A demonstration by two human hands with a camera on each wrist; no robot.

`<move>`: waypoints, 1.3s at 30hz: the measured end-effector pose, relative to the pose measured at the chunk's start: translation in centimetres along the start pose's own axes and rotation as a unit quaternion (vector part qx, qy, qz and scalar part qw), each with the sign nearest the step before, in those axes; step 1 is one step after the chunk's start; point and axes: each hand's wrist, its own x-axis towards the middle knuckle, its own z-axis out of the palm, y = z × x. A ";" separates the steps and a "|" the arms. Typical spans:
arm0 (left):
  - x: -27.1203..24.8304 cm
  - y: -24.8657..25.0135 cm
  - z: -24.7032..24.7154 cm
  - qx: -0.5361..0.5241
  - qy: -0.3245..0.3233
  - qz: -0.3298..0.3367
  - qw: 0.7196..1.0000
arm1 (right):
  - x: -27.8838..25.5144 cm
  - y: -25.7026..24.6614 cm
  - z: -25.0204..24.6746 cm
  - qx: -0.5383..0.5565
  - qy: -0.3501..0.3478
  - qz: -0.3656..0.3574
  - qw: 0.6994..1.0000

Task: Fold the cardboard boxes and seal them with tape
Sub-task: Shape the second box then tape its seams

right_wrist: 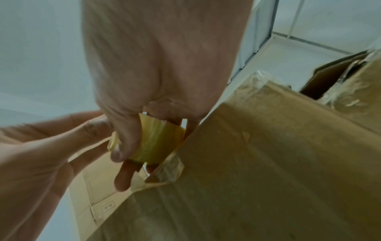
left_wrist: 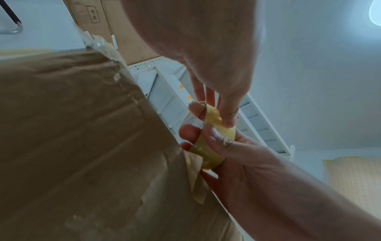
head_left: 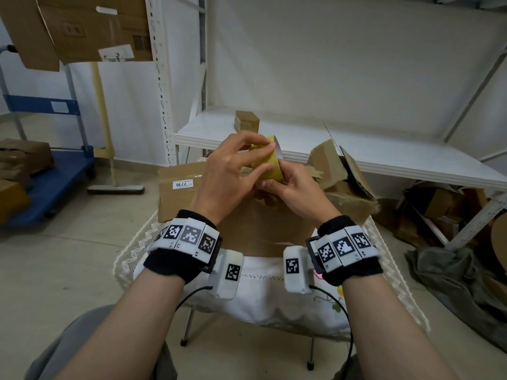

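Here, both hands hold a yellow tape roll (head_left: 267, 160) above the flattened box (head_left: 255, 226) on the cloth-covered table (head_left: 263, 297). The right hand (head_left: 295, 190) has its fingers through the core, thumb clamped on the outer face. The left hand (head_left: 230, 171) rests loosely curled fingertips on the roll's surface. A torn box (head_left: 340, 174) lies to the right.

I see the yellowish roll of tape (head_left: 267, 163) held up on edge above the cardboard box (head_left: 263, 229). The box is brown and creased, with old clear tape on its panels, lying on the white-covered table (head_left: 263, 294). A second, torn box (head_left: 345, 185) sits just right of it.
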 end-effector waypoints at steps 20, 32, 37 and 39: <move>0.0 0.9 0.3 -0.172 -0.044 -0.181 0.967 | -0.3 -1.3 0.1 0.028 0.062 0.073 0.995; 0.0 1.0 0.9 -0.125 -0.056 -0.075 0.988 | 0.4 -1.9 0.9 0.133 0.097 0.078 0.983; -0.1 1.1 0.9 -0.157 -0.045 -0.095 0.982 | 0.7 -0.9 0.8 0.129 0.117 0.123 0.977; -0.1 1.2 1.0 -0.181 -0.035 -0.117 0.976 | 0.9 0.3 0.7 0.136 0.109 0.144 0.974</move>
